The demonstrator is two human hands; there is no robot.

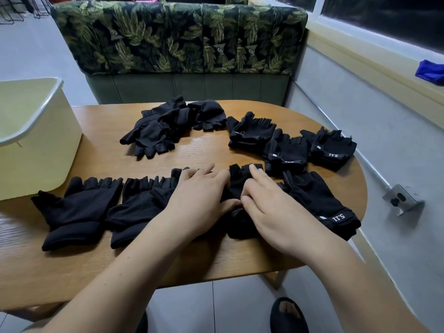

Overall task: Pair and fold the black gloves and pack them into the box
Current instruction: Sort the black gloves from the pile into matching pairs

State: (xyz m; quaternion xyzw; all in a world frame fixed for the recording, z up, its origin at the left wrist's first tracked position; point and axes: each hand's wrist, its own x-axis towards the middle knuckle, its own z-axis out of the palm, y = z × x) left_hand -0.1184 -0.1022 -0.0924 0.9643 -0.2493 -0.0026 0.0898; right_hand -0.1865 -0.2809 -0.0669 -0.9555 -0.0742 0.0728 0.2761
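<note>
Black fingerless gloves lie spread over the wooden table (pixel 206 150). Along the near edge runs a row: one glove (pixel 74 210) at the left, a second (pixel 139 205) beside it, a middle glove (pixel 237 188) and a "5.11" glove (pixel 322 200) at the right. My left hand (pixel 201 198) lies flat with straight fingers on the gloves left of the middle one. My right hand (pixel 271 207) rests on the middle glove, thumb meeting the left thumb at its cuff. A loose heap (pixel 173 126) sits at the back. Three folded pairs (pixel 288 145) sit at the back right. The cream box (pixel 33 138) stands at the left.
A green leaf-print bench (pixel 177 39) faces me behind the table. A wall with a window sill and a metal bracket (pixel 401 198) runs along the right. A blue cloth (pixel 430 70) lies on the sill. My slippered foot (pixel 288 316) shows below the table edge.
</note>
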